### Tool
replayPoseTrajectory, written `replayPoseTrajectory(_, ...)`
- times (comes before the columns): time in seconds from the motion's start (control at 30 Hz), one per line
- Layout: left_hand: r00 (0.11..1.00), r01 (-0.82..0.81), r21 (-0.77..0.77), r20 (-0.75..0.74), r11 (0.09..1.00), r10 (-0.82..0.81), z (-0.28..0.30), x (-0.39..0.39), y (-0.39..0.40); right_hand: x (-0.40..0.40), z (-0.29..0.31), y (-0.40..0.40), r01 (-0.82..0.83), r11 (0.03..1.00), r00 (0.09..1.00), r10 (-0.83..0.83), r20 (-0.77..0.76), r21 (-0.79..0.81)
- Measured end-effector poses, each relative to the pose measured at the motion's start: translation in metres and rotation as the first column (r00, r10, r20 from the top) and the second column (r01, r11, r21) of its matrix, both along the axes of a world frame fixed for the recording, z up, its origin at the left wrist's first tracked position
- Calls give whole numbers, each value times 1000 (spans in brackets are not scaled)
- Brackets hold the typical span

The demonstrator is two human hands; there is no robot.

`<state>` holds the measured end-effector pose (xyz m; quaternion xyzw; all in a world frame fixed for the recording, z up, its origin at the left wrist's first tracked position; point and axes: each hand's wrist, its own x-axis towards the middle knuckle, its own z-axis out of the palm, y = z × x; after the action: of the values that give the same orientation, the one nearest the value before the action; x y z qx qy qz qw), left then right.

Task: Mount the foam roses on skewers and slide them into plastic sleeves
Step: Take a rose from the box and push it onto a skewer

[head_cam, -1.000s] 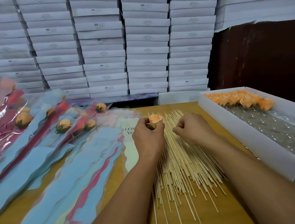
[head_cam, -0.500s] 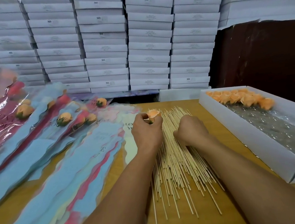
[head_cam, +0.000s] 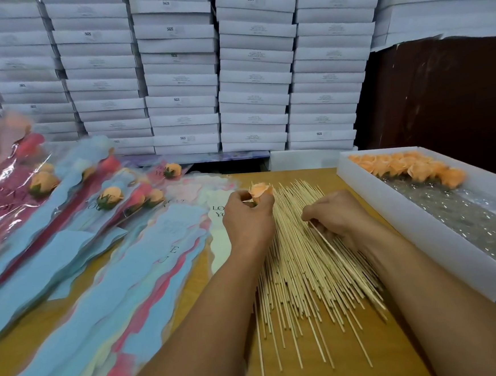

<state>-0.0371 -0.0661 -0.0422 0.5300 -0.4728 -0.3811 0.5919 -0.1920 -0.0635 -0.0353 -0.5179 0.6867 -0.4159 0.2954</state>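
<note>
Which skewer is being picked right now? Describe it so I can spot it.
Find the fan of bamboo skewers on the wooden table. At its right side, the right hand pinches one skewer, the only one lifted above the pile.

Both forearms (head_cam: 209,309) bare; no sleeves, gloves, rings or watch visible.

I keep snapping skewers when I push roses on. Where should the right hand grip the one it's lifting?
Probably near the far tip, pinched from above: the skewer is thin and long, slanting off the pile. The right hand already pinches it there, near the rose.
</note>
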Motion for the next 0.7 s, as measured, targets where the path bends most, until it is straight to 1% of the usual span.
replayPoseTrajectory(0.07,999,19,11,-45,1000,-19,1,1,1,1,2,3,-47,999,993,45,107,17)
replayPoseTrajectory(0.13,996,31,15,-90,999,-29,0,1,0,4,5,8,-138,990,968,126,215,41)
replayPoseTrajectory(0.17,991,41,14,-128,999,-39,0,1,0,5,6,11,-177,983,956,161,246,45)
replayPoseTrajectory(0.23,972,74,2,-224,997,-71,1,1,-1,9,10,17,-220,975,942,202,268,38)
replayPoseTrajectory(0.3,932,112,-8,-346,994,-108,4,1,0,13,12,23,-238,971,946,227,232,22)
replayPoseTrajectory(0.37,857,176,-5,-491,984,-156,9,3,0,18,14,29,-275,961,950,273,149,-6)
replayPoseTrajectory(0.43,765,258,16,-614,966,-194,14,6,2,23,15,34,-343,938,931,345,115,-41)
replayPoseTrajectory(0.5,683,318,45,-704,947,-196,17,10,4,29,16,39,-381,921,906,390,165,-86)
replayPoseTrajectory(0.6,568,360,46,-803,932,-180,19,13,3,36,19,44,-392,908,881,417,223,-147)
replayPoseTrajectory(0.7,485,363,35,-860,931,-157,21,15,3,39,20,47,-414,887,857,456,239,-206)
